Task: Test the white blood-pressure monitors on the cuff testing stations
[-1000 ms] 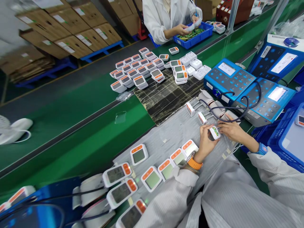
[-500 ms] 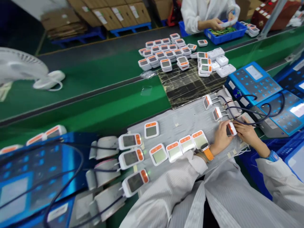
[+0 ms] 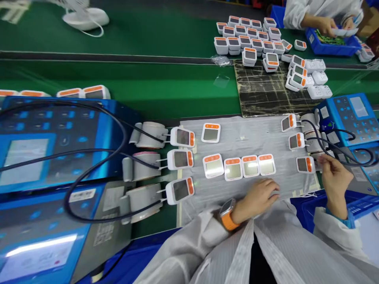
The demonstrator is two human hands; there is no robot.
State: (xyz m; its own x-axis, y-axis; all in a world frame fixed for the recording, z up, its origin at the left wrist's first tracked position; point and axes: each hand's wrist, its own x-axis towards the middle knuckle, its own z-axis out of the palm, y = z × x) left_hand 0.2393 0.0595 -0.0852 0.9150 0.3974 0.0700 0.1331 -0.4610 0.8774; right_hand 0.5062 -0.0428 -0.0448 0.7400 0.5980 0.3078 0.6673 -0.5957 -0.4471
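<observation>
My left hand, with an orange-strapped watch at the wrist, hovers empty with loosely bent fingers just below a row of white plug-in meters with orange button strips. At the right, my right hand has its thumb and fingers pinched at the edge of the lowest socket; what lies between them is hidden. Just left of those fingertips, a plug-in meter sits at that socket. Above it, two more meters have their prongs in cabled white sockets.
Three meters are plugged into sockets at the left, beside blue test boxes with looping black cables. Another meter lies on the grey mat. Beyond are stacked meters and a co-worker's hands over a blue bin.
Both hands were together on a meter at the right; it now sits at the lowest right socket. My left hand has let go and come back left. The camera view has turned.
</observation>
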